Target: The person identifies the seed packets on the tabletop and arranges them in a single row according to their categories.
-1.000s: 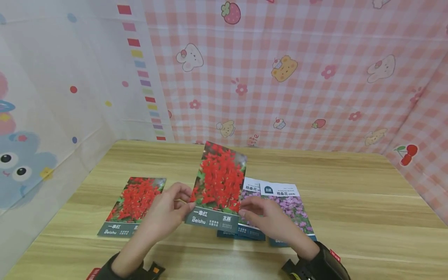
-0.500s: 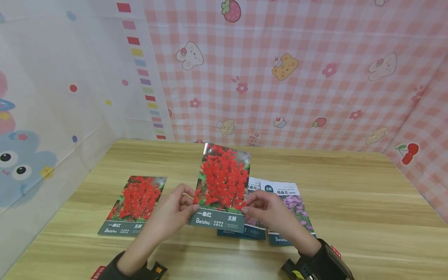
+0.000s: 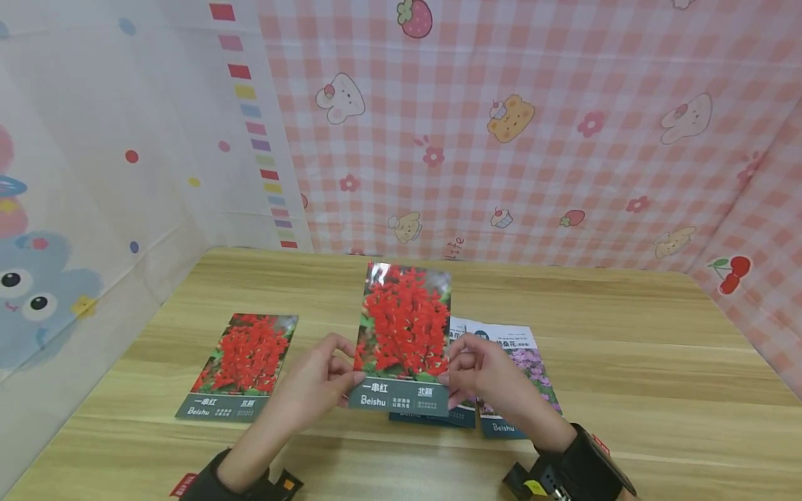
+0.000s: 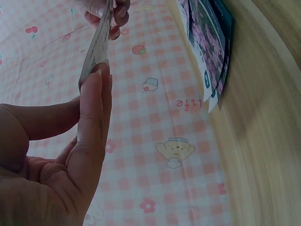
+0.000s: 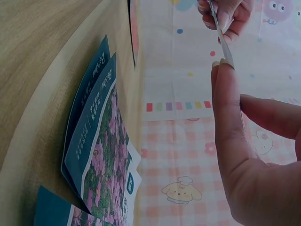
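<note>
As the left hand (image 3: 321, 386) and right hand (image 3: 484, 376) pinch a red-flower packet (image 3: 404, 323) above the tabletop (image 3: 639, 348), a matching packet (image 3: 246, 362) lies toward the left edge; purple-flower packets (image 3: 531, 369) lie farther right.

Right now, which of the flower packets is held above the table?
The middle red-flower packet, gripped at its side edges by the left hand and the right hand. The other red-flower packet and the purple-flower packets rest on the table.

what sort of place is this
Probably an indoor tabletop booth, perhaps for filming; the room beyond is out of view. A wooden-looking table has a pink checked backdrop behind it and a white dotted backdrop at the left.
</note>
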{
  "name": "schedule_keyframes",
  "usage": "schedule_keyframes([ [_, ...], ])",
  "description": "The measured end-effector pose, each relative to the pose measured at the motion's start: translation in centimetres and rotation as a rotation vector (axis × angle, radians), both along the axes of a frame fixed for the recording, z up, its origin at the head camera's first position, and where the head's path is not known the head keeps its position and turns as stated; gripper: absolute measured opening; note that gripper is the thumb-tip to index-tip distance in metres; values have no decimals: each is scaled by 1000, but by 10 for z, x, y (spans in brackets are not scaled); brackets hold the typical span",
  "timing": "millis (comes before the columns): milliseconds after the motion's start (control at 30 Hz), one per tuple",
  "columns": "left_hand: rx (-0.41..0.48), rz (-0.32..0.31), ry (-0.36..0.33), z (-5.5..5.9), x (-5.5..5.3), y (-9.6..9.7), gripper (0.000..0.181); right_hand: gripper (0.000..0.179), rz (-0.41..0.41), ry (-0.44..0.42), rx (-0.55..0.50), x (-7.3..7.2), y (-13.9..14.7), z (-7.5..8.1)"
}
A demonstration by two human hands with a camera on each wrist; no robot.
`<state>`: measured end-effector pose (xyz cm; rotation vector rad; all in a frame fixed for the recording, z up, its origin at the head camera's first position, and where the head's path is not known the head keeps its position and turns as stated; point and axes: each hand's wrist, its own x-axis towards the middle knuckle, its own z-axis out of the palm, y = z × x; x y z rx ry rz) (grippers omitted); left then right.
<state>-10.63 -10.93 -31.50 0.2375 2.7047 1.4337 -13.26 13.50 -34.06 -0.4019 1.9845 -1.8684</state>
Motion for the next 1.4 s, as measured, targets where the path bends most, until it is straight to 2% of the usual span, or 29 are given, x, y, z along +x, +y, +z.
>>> schedule_keyframes([
  [167, 13, 1, 0, 0, 0, 1, 31, 22, -16, 6, 24, 0, 0, 1],
  [500, 32, 1, 46, -2, 0, 4, 35, 23, -38, 30, 46, 0, -1, 1],
  [867, 57, 51, 10, 3, 0, 1, 35, 21, -6, 33, 8, 0, 0, 1],
  [1067, 73, 34, 11, 8, -1, -6, 34, 24, -1, 56, 22, 0, -1, 0],
  [1400, -31, 28, 51, 10, -8, -26, 31, 26, -27, 117, 77, 1, -1, 1],
])
